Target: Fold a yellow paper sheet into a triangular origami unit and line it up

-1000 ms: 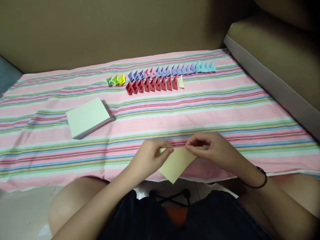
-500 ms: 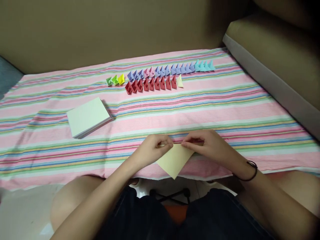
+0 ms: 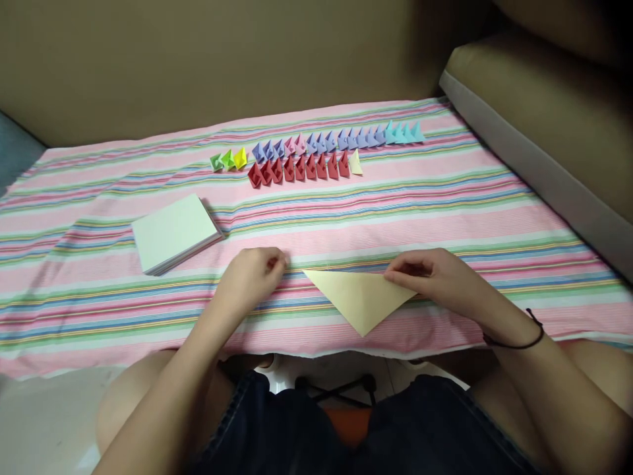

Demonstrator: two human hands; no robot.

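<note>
A pale yellow sheet of paper (image 3: 363, 300), folded into a triangle, lies near the front edge of the striped cloth with its point toward me. Its upper right edge is pinched between the thumb and fingers of my right hand (image 3: 435, 280). To the left of the paper, apart from it, is my left hand (image 3: 252, 277), its fingers curled together with nothing showing in them. A dark band circles my right wrist.
A stack of pale paper (image 3: 177, 231) sits at the left on the striped cloth (image 3: 306, 224). Small folded paper boats in red (image 3: 300, 167), purple, turquoise, yellow and green stand in rows farther back. A brown padded armrest (image 3: 548, 112) borders the right side.
My left hand has let go of the folded paper and moved left. My right hand has shifted right and slightly away from me, carrying the paper along.
</note>
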